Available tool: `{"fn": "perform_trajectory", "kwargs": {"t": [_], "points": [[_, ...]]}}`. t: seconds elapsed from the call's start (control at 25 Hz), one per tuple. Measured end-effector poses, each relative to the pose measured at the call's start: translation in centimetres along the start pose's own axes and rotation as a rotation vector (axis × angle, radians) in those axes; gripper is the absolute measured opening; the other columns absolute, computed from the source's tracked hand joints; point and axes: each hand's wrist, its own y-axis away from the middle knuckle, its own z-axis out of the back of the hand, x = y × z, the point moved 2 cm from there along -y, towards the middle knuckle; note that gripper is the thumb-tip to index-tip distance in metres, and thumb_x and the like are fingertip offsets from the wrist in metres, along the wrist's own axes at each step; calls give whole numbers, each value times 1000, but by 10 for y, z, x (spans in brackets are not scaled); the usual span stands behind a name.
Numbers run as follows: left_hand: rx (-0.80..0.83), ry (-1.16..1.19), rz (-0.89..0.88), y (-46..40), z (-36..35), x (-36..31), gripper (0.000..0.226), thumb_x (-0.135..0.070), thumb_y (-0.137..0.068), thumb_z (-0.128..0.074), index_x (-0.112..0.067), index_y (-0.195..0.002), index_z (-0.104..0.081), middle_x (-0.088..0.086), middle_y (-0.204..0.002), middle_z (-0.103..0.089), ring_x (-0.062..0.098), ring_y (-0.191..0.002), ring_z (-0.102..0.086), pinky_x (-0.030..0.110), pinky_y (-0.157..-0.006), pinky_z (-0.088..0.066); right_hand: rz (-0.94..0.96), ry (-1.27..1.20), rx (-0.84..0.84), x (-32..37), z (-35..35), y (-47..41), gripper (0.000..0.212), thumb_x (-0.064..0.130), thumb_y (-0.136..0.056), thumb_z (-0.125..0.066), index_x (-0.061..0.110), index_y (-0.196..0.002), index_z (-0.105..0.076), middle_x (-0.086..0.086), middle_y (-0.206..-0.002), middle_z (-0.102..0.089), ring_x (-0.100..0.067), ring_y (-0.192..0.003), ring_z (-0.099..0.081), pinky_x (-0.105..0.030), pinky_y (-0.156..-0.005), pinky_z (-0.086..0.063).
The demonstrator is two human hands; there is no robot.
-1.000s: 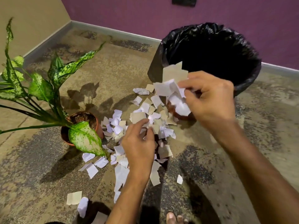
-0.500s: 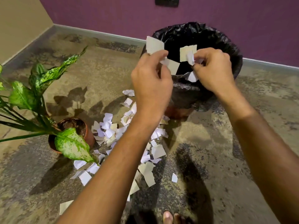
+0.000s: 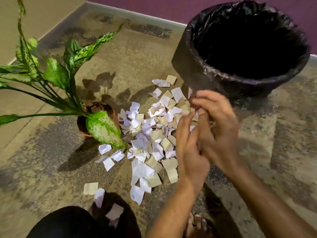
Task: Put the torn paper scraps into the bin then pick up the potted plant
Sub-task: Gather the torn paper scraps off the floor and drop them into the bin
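Note:
A heap of torn white and tan paper scraps (image 3: pixel 151 140) lies on the floor between the potted plant and the bin. The bin (image 3: pixel 205 73), lined with a black bag, stands at the upper right, its inside dark. The potted plant (image 3: pixel 97 117) in a terracotta pot stands at the left, with speckled green leaves spreading leftward. Both hands hover low over the right side of the heap, close together. My left hand (image 3: pixel 188 148) has its fingers apart and empty. My right hand (image 3: pixel 216 124) is blurred, its fingers curled beside a scrap; any grip is unclear.
The floor is mottled brown stone. A beige wall runs on the left and a purple wall (image 3: pixel 154 4) at the back with a pale skirting. My dark-clothed knee (image 3: pixel 75 222) and bare toes (image 3: pixel 195 222) sit at the bottom. Stray scraps (image 3: pixel 91 188) lie near the knee.
Both hands have dropped from the bin's rim down to the heap. The scraps they held over the bin are gone from them. The view has tilted downward.

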Motion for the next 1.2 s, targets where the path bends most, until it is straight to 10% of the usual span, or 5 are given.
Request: {"fn": "perform_trajectory", "kwargs": {"t": [0.4,0.6,0.8,0.96,1.2], "points": [[-629,-623,623,85,156,149,55,-29,-83,-48,-12,-135,-45,6,-151,-33,27,-142,-24,61,-113,-11,520,387,1129,-10,-140,194,53,35,-80,-58,22,-131,-53,-4,-149,-41,-29,-139,-34,-53,-113,-12],[-816,-529,783,113,183,163,64,-27,-90,-61,-12,-145,-31,5,-158,-15,26,-142,-21,46,-108,-30,581,432,1199,-8,-164,201,65,38,-85,-61,24,-143,-35,-3,-156,-27,-33,-144,-22,-58,-115,-17],[-608,-640,894,120,184,176,96,-44,-79,-71,-22,-151,-12,2,-160,0,32,-145,-6,63,-108,-23,496,547,1157,-15,-198,143,72,56,-78,-67,26,-139,-46,-9,-152,-35,-38,-136,-37,-54,-108,-26],[-484,-722,791,100,201,185,108,-57,-72,-71,-21,-152,-6,6,-160,10,29,-146,12,56,-115,2,459,370,1325,-2,-228,110,82,59,-89,-51,30,-152,-7,-7,-161,7,-39,-142,-22,-54,-113,-25],[-383,-631,526,63,257,184,96,-65,-64,-50,-31,-149,-22,0,-160,8,25,-146,8,49,-115,-2,596,187,1381,22,-282,90,93,63,-76,-67,39,-150,-17,-4,-161,6,-33,-145,-5,-42,-110,-11]]}}
